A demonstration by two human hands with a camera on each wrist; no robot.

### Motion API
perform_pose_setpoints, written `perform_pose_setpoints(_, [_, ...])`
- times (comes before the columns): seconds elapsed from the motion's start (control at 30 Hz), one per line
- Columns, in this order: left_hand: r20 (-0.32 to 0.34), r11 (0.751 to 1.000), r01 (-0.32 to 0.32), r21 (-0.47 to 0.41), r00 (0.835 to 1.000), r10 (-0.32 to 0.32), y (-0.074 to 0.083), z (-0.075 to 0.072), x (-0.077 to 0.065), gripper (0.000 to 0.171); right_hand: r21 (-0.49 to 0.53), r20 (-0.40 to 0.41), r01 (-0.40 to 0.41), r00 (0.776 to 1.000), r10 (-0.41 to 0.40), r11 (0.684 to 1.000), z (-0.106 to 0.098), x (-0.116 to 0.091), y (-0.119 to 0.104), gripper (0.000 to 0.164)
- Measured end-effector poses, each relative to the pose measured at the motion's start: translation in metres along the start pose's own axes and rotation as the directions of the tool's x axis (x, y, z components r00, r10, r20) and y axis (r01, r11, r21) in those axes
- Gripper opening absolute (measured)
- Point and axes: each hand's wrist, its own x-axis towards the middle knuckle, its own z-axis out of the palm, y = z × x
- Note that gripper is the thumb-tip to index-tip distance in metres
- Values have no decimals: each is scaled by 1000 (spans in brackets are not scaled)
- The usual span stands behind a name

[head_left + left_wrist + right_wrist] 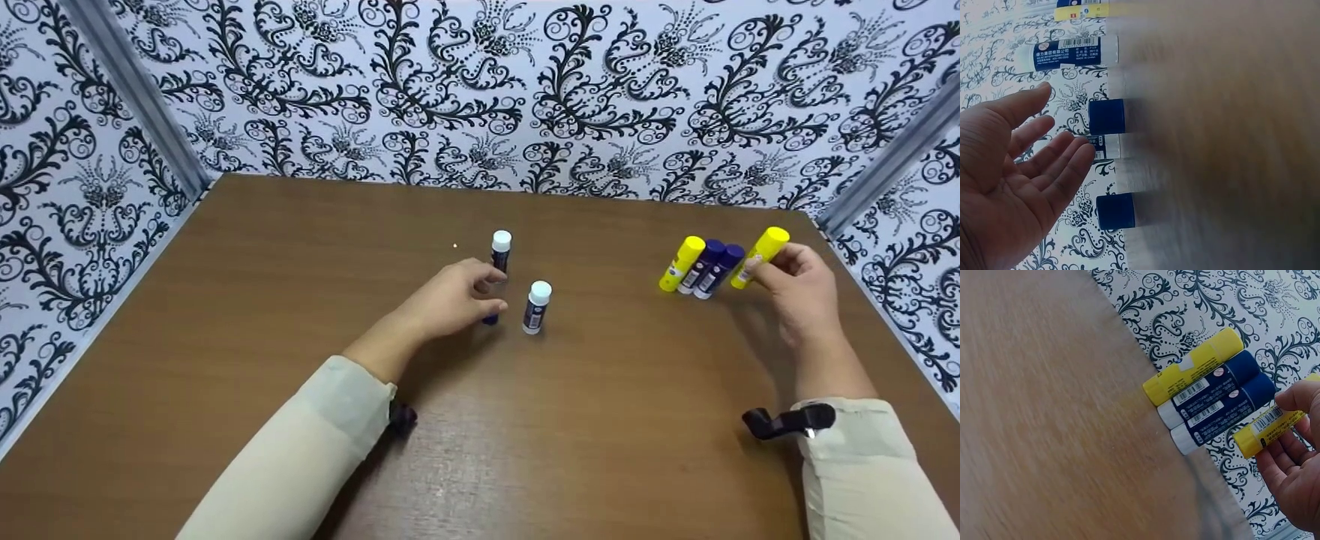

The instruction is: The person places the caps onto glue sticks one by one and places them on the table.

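Observation:
My right hand (806, 296) pinches a yellow glue stick (763, 251) between thumb and fingers, slightly tilted. Just left of it, another yellow glue stick (682, 264) and two glue sticks with dark blue caps (1230, 391) stand side by side. Near the middle of the table my left hand (454, 300) is spread, its thumb and fingers apart, with nothing held. Close by are two white-topped, blue-labelled glue sticks, a nearer one (536, 309) and a farther one (501, 247), partly hidden by fingers. Two loose blue caps (1106, 116) show on the table in the left wrist view.
The brown wooden table (600, 435) reaches back to a patterned black-and-white wall (465, 90). Grey strips (139, 90) run up the corners at both sides. A black strap (787, 421) is on the right sleeve.

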Motion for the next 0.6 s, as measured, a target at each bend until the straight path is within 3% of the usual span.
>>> perform_pose_setpoints(0.27, [37,1000,10,18,999,-10,5,1,1,45,1,29,-30,999,30,1000,-2,2,7,25])
perform_pose_setpoints(0.6, [55,1000,-13,17,998,12,5,4,3,45,-88,61,-49,997,55,995,-2,1,12,24])
